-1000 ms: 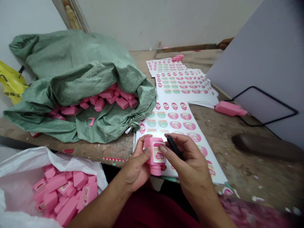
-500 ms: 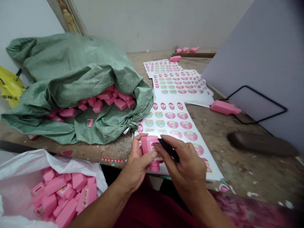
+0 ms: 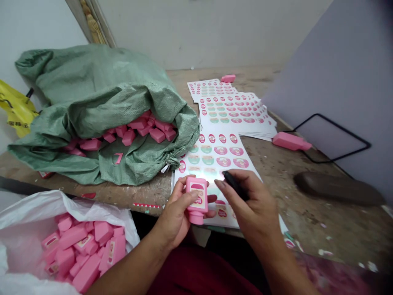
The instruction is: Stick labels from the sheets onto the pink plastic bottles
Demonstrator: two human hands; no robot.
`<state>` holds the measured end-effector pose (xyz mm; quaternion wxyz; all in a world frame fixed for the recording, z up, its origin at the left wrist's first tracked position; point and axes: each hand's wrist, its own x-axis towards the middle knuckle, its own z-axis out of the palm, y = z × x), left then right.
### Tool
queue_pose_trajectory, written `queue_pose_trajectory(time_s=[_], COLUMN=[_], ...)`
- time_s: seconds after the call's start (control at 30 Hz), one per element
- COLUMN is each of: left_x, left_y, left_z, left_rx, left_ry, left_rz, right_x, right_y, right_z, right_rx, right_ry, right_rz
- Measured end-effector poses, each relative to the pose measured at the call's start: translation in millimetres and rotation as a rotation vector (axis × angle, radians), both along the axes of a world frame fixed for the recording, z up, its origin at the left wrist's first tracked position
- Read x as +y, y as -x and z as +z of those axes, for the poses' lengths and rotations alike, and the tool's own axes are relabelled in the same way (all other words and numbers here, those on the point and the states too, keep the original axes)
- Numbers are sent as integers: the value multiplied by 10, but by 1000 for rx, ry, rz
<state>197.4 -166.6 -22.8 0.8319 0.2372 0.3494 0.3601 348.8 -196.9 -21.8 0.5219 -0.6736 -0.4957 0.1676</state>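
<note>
At the worn tabletop (image 3: 270, 166), left fingers (image 3: 187, 200) grip a labelled pink bottle (image 3: 201, 204), right fingers (image 3: 229, 194) a black tool (image 3: 236, 186).

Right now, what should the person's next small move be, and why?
Probably the left hand should press the label with its thumb: it holds the pink bottle with that thumb on the label, while the right hand, holding a black tool, is apart from the bottle.

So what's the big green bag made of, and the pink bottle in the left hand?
The green bag is probably woven plastic, slightly shiny: see its fine weave and crinkled folds. The pink bottle looks like moulded plastic, smooth and satiny, with even colour and clean edges.
</note>
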Motion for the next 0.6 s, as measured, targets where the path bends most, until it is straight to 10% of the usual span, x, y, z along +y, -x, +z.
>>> queue_pose_trajectory(time_s=[0.17, 0.43, 0.6], left_x=[10, 44, 14], left_y=[-11, -49, 36], left_z=[-43, -218, -172], left_rx=[54, 27, 175], left_ry=[-1, -8, -69], left_rz=[44, 196, 56], right_x=[-53, -30, 75], right_y=[141, 261, 312], right_z=[36, -120, -160], right_rx=[376, 323, 276], right_ry=[81, 201, 207], right_rz=[142, 203, 174])
